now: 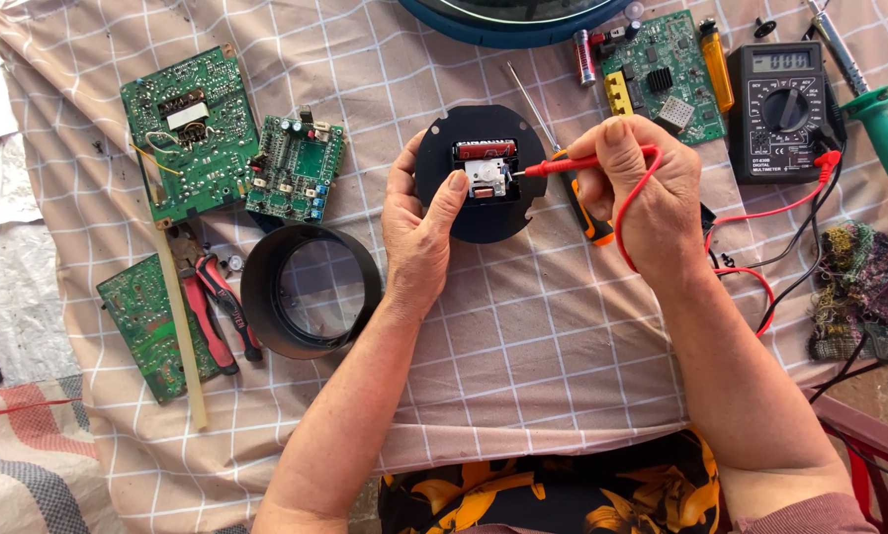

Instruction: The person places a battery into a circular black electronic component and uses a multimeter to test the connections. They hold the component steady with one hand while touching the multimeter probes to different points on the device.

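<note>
One checked cloth, three circuit boards.

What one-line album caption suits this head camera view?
Left hand steadies a round black clock back while the right hand touches a red multimeter probe to its mechanism.

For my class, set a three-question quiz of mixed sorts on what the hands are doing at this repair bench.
1. True or false: the right hand holds a red probe.
2. What does the left hand steady? A) green circuit board B) black round clock back C) pliers
3. Fill in: the probe tip touches the small ____ mechanism beneath the red battery.

Key: 1 true; 2 B; 3 white
</note>
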